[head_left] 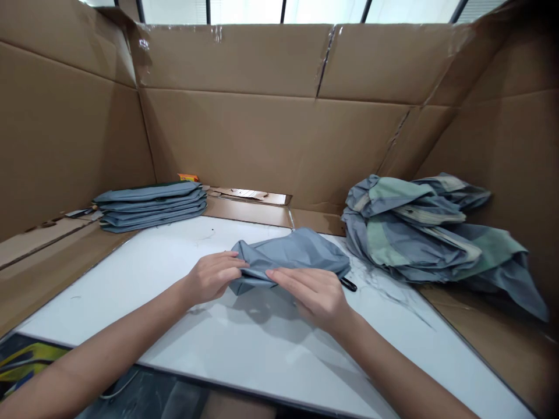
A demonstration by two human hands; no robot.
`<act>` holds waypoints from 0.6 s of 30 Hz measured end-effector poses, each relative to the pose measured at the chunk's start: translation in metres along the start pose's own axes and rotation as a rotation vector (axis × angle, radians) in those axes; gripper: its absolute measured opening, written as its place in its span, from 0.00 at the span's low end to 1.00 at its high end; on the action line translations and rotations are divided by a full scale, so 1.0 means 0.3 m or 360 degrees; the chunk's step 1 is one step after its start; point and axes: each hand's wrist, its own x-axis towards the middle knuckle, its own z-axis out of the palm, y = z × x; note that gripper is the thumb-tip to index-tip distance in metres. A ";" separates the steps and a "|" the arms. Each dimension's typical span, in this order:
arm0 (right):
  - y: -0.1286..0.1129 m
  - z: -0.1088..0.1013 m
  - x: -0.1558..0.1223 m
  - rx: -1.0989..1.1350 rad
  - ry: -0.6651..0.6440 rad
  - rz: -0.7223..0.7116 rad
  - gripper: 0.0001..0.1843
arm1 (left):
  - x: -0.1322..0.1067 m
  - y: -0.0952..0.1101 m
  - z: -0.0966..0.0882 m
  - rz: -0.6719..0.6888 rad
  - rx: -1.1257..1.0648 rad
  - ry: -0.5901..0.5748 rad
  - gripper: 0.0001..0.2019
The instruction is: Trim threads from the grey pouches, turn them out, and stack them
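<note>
We see brown cardboard walls (244, 134) along the far, left and right sides, with strips of clear tape at the far upper left. Bright windows (244, 11) show above. We find a small orange box (188, 177) at far left, a white tabletop (218, 343), and something yellow (37, 352) near left.

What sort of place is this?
Probably a makeshift workstation for fabric goods: a white tabletop walled in by cardboard panels, a neat grey-blue stack on the left, and a loose, crumpled heap on the right.
</note>
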 end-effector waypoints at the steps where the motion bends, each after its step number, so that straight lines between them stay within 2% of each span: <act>1: -0.003 0.003 -0.002 -0.0079 0.0069 -0.0058 0.17 | 0.012 0.011 -0.006 -0.0050 0.0009 -0.0042 0.11; 4: -0.022 0.010 0.013 -0.0286 0.0125 -0.0193 0.12 | 0.070 0.064 -0.020 -0.0228 0.0183 -0.0224 0.16; 6: -0.032 0.013 0.032 -0.0283 0.0111 -0.0268 0.11 | 0.110 0.097 -0.024 -0.0168 0.0373 -0.0291 0.17; 7: -0.032 0.013 0.039 -0.0225 0.0110 -0.0267 0.11 | 0.124 0.107 -0.025 -0.0099 0.0445 -0.0267 0.15; 9: -0.021 0.007 0.041 -0.0067 0.0077 -0.0141 0.13 | 0.135 0.109 -0.029 0.0029 0.0508 -0.0157 0.08; 11: 0.004 -0.013 0.019 0.0006 -0.0099 0.0062 0.18 | 0.121 0.090 -0.035 0.0016 0.0510 -0.0091 0.05; 13: 0.033 -0.044 -0.019 -0.0046 -0.0323 0.0202 0.17 | 0.095 0.063 -0.046 -0.0052 0.0471 -0.0123 0.06; 14: 0.045 -0.060 -0.039 -0.0087 -0.0390 0.0241 0.14 | 0.082 0.051 -0.053 -0.0072 0.0427 -0.0160 0.07; 16: 0.059 -0.084 -0.069 -0.0168 -0.0389 0.0276 0.10 | 0.072 0.040 -0.070 -0.0048 0.0321 -0.0235 0.08; 18: 0.057 -0.094 -0.077 -0.0317 -0.0276 0.0204 0.08 | 0.094 0.048 -0.087 -0.0033 0.0287 -0.0324 0.08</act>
